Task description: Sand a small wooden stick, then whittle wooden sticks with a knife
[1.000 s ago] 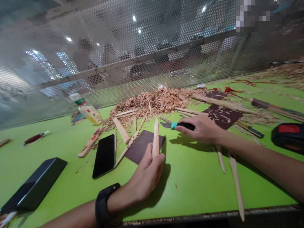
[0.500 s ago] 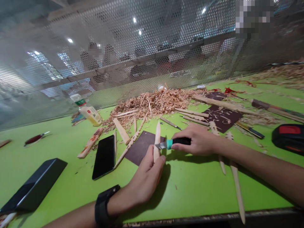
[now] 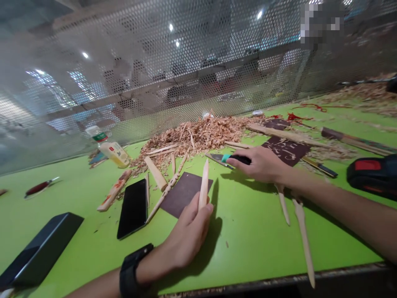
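My left hand (image 3: 189, 231) is closed around a pale wooden stick (image 3: 204, 186) with a pointed tip, held upright above the green table. In my right hand (image 3: 263, 165) is a carving knife (image 3: 237, 159) with a black and teal handle; its blade points left, apart from the stick. Behind the stick lies a dark sandpaper sheet (image 3: 182, 193). Under my right forearm are two carved wooden pieces, one of them a long thin stick (image 3: 305, 240), partly hidden by the arm.
A heap of wood shavings (image 3: 198, 134) lies along the perforated screen (image 3: 155, 78). To the left are a phone (image 3: 133, 209), a drink bottle (image 3: 111, 151), a red-handled knife (image 3: 39, 188) and a dark box (image 3: 46, 244). A tape measure (image 3: 372, 176) sits at the right.
My right hand has drawn the knife off the stick, moving it up and slightly right. My left hand still holds the stick in nearly the same place. The view has shifted slightly.
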Demonstrator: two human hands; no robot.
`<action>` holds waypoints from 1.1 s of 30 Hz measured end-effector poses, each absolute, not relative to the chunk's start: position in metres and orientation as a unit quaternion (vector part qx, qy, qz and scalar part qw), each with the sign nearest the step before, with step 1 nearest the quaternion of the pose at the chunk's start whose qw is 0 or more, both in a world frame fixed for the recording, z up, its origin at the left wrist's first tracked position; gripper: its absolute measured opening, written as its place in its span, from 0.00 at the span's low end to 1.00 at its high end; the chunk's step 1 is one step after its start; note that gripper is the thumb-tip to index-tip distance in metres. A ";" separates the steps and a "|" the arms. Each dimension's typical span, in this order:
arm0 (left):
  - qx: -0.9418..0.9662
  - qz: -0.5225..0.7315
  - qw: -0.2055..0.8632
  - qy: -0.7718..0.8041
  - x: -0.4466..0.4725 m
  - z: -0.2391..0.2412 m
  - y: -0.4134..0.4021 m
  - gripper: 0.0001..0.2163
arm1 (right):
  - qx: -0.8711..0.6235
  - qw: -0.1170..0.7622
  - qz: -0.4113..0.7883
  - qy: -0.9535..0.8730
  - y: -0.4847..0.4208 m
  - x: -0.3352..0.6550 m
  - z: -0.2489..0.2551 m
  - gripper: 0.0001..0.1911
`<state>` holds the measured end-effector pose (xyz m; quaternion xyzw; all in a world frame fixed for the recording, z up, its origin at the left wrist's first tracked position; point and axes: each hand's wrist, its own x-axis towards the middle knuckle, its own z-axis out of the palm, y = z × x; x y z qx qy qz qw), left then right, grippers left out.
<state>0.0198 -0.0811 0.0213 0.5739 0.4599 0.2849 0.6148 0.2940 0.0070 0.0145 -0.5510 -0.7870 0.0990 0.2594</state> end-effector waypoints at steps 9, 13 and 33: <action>0.510 0.310 0.663 0.452 0.026 0.022 -0.079 0.11 | -0.408 0.224 0.162 -0.870 -0.016 0.266 0.018 0.29; 0.537 0.326 0.630 0.457 0.022 0.017 -0.078 0.13 | -0.377 0.217 0.191 -0.880 -0.019 0.265 0.019 0.28; 0.727 0.224 0.449 0.468 0.014 0.021 -0.086 0.14 | -0.502 0.241 0.125 -0.821 0.015 0.307 0.014 0.37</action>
